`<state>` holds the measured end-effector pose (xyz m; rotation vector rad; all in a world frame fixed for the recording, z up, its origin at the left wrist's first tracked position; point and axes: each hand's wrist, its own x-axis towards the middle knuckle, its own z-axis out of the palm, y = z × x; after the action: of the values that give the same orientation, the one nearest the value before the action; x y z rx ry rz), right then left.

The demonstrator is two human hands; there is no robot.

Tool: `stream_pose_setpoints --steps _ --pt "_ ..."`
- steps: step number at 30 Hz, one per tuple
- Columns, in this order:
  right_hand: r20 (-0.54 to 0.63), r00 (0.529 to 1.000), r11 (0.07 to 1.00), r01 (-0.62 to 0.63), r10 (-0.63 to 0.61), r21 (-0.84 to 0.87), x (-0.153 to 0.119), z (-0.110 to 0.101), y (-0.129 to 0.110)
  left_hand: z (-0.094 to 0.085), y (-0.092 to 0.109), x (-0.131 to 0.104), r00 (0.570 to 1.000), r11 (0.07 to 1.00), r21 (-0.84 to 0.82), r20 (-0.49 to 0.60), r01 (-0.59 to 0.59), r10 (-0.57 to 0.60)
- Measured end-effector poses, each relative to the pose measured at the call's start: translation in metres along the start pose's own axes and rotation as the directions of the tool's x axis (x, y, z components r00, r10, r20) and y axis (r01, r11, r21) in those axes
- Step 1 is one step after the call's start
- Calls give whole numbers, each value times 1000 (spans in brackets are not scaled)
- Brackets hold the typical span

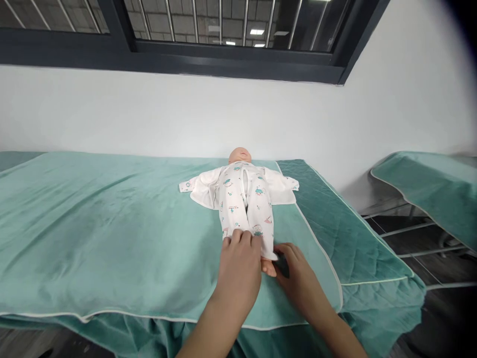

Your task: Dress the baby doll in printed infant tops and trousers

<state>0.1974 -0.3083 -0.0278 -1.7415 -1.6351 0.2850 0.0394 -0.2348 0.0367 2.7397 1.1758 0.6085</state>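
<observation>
A baby doll [240, 155] lies on its back on the green bed cover [112, 238], its head toward the wall. It wears white printed trousers [233, 204], and a white jacket [206, 186] lies spread open at its sides. My left hand [240, 261] is closed over the lower end of the trouser leg on the left, hiding that foot. By the other trouser cuff, my right hand [294, 268] has its fingers closed round a small black object [282, 263]. One bare doll foot [268, 267] shows between my hands.
A white wall [149, 114] and a dark-framed window [231, 62] with metal bars stand behind the bed. A quilted darker green cover [335, 233] lies at the right. Farther right is another bed [436, 184] with a metal frame.
</observation>
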Motion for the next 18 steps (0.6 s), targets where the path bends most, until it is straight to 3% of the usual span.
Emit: stream_pose_setpoints --steps 4,8,13,18 --pt "37 998 998 42 -41 -46 9 -3 -6 4 2 5 999 998 52 -8 -39 39" --pt "34 998 996 42 -45 74 12 -8 -9 6 -2 3 998 998 -24 -26 -52 51" --pt "-18 998 971 70 -68 230 2 -18 -13 -3 2 -10 997 982 -177 -60 -62 52" --pt "50 993 973 98 -111 210 -9 -18 -9 -8 4 -22 989 970 -198 -60 -143 134"
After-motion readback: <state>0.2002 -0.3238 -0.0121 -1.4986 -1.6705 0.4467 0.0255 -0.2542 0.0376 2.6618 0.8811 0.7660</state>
